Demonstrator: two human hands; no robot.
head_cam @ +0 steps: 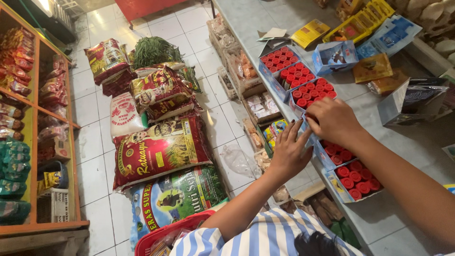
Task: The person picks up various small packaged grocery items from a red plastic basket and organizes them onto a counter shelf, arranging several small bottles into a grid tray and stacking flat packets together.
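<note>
Shop counter [403,156], grey, along right side; white tiled floor [95,166] below. Row of open blue boxes of red-capped bottles [310,90] along counter's front edge. Both hands meet at middle box [332,154] in row. Right hand [334,121] curled over box's far edge, fingers pinching flap. Left hand [289,151] pressed against box's near side, fingers spread, grasping nothing fully. Further along counter: empty blue cartons [334,57], yellow packets [310,33]. Floor: stacked rice sacks [161,149], bundle of green beans [154,50]. Wooden shelf [35,106] of snack packets far left.
</note>
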